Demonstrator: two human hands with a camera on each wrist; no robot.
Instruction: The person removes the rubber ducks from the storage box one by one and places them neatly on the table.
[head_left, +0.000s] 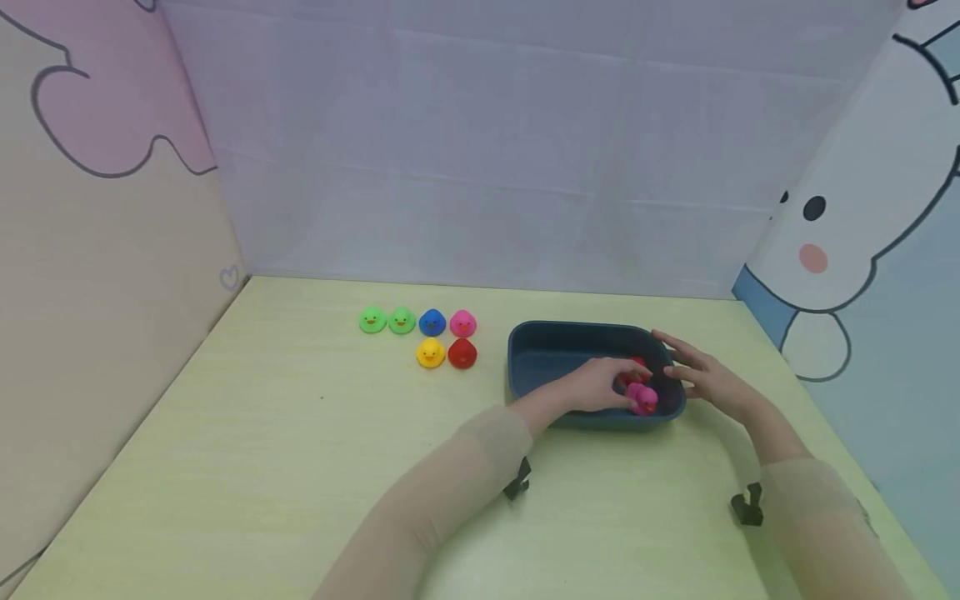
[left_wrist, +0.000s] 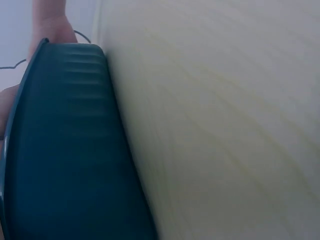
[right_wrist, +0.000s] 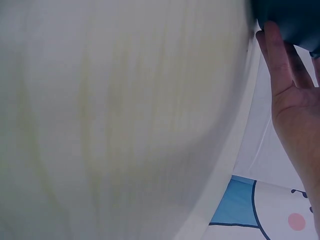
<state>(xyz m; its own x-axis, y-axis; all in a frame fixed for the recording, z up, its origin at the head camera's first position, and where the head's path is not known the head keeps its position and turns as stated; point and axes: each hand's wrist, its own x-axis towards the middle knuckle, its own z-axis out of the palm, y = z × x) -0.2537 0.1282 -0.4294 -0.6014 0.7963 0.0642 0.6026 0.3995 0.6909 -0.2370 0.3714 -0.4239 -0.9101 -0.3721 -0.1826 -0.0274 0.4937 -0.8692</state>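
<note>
A dark blue basin (head_left: pixel 555 327) stands on the table, with a pink rubber duck (head_left: pixel 645 400) and something red (head_left: pixel 637 363), likely another duck, at its right end. My left hand (head_left: pixel 596 385) reaches over the near rim, thumb and fingers bent around the pink duck; the fingers partly cover the red one. At the basin's right end, my right hand (head_left: pixel 708 385) rests nearly straight fingers against the outer wall and rim. The left wrist view shows the basin's outer side (left_wrist: pixel 75 140) up close. In the right wrist view the fingers (right_wrist: pixel 278 60) touch the basin wall.
Left of the basin sit green ducks (head_left: pixel 387 321), a blue duck (head_left: pixel 432 322) and a pink duck (head_left: pixel 463 323) in a row. A yellow duck (head_left: pixel 431 352) and a red duck (head_left: pixel 462 353) sit nearer. A pale cloth wall (head_left: pixel 480 167) closes the back.
</note>
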